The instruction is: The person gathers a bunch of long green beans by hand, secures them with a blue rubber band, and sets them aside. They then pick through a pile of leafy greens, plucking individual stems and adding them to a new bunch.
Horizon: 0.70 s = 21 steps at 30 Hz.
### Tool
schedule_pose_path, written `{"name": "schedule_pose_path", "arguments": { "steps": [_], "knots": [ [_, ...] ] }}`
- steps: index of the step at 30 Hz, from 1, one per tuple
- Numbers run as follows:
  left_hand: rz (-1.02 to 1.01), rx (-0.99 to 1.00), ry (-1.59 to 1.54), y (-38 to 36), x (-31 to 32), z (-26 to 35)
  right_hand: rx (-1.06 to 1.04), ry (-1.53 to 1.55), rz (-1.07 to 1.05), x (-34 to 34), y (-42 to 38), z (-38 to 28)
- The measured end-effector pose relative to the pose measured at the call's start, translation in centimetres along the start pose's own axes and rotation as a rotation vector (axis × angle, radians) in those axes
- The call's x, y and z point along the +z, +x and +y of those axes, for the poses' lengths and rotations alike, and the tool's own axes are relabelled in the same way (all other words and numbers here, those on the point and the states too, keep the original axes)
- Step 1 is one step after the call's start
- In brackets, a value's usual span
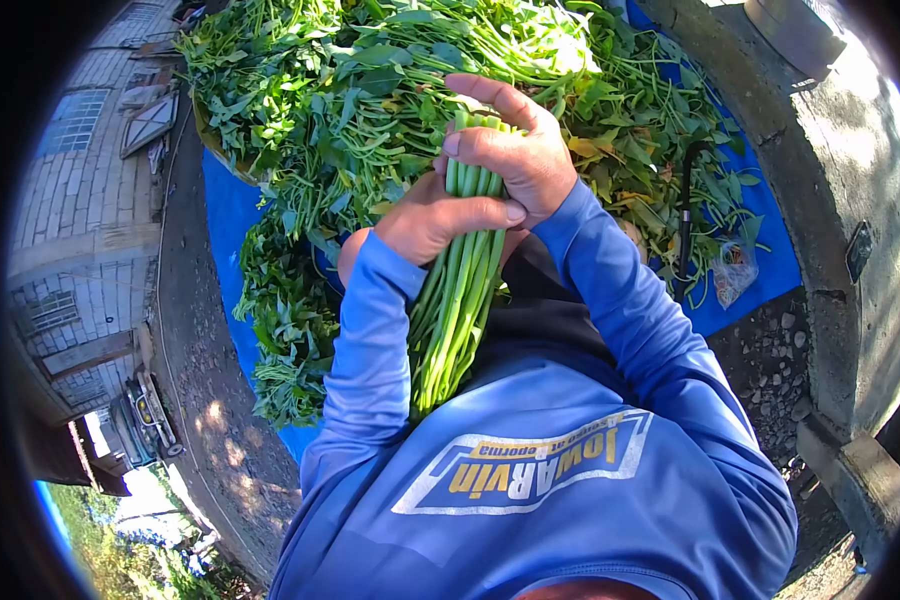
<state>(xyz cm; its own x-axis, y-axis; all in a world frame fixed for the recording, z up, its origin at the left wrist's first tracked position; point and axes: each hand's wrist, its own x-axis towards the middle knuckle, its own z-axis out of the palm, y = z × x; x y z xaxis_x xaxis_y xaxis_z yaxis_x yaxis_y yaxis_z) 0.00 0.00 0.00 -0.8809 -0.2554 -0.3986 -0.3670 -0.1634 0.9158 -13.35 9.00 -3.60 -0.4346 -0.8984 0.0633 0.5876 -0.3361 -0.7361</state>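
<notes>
A bundle of long green stems (457, 310) lies against the person's blue shirt, its upper ends between both hands. My left hand (432, 218) and my right hand (518, 150) need telling apart by sleeve: the sleeve at the image left leads to the hand wrapped round the stems, thumb across their front. The other hand closes round the bundle near its top, thumb over the stem ends and index finger raised. Leafy green stalks (370, 110) are heaped on a blue tarp (225, 250) beyond the hands.
A dark curved handle (686, 205) and a clear plastic bag (734, 272) lie at the right of the heap. A concrete ledge (820, 230) runs along the right. At the left are a road (195, 350), a block wall (80, 190) and a parked vehicle (145, 415).
</notes>
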Motion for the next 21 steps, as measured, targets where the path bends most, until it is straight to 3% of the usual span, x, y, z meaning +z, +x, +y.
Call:
{"name": "schedule_pose_path", "arguments": {
  "steps": [2, 3, 6, 9, 10, 12, 13, 14, 17, 18, 19, 21],
  "knots": [
    [0.085, 0.164, -0.049, -0.8, 1.0, -0.9, -0.067, -0.125, -0.081, 0.6, 0.2, -1.1],
    [0.172, 0.062, 0.097, -5.3, -0.3, 1.5, -0.068, -0.005, -0.071, 4.4, -0.4, 0.3],
    [0.304, 0.161, 0.308, -5.7, 0.7, 2.0, -0.076, -0.157, -0.142, 4.8, -0.2, -1.0],
    [0.416, -0.013, 0.215, -7.7, 0.3, 2.2, -0.225, -0.312, -0.08, 5.4, 0.8, -0.9],
    [0.466, 0.059, 0.269, -8.1, 0.6, 1.7, -0.33, -0.436, -0.036, 5.8, 1.3, -0.7],
    [0.688, 0.424, 0.535, -7.8, 1.7, 0.7, -0.215, -0.295, 0.078, 7.4, 1.5, -0.7],
    [0.608, 0.414, 0.356, -7.8, 1.4, 0.1, -0.145, -0.224, 0.131, 8.3, 1.3, -0.5],
    [0.538, 0.395, 0.177, -7.9, 1.1, -0.6, -0.217, -0.287, 0.165, 9.0, 2.0, 0.5],
    [0.415, 0.146, 0.137, -9.7, -2.9, -0.8, -0.135, -0.214, 0.127, 10.9, 3.1, 2.1],
    [0.374, 0.048, 0.149, -11.4, -3.7, 0.7, -0.07, -0.221, -0.016, 11.4, 2.7, 1.4],
    [0.415, 0.138, -0.053, -13.0, -3.3, 1.7, -0.021, -0.099, -0.097, 11.7, 1.8, 1.0],
    [0.321, -0.033, -0.121, -17.3, -5.8, 3.5, 0.089, 0.147, -0.269, 11.7, 0.9, 0.7]
  ]
}}
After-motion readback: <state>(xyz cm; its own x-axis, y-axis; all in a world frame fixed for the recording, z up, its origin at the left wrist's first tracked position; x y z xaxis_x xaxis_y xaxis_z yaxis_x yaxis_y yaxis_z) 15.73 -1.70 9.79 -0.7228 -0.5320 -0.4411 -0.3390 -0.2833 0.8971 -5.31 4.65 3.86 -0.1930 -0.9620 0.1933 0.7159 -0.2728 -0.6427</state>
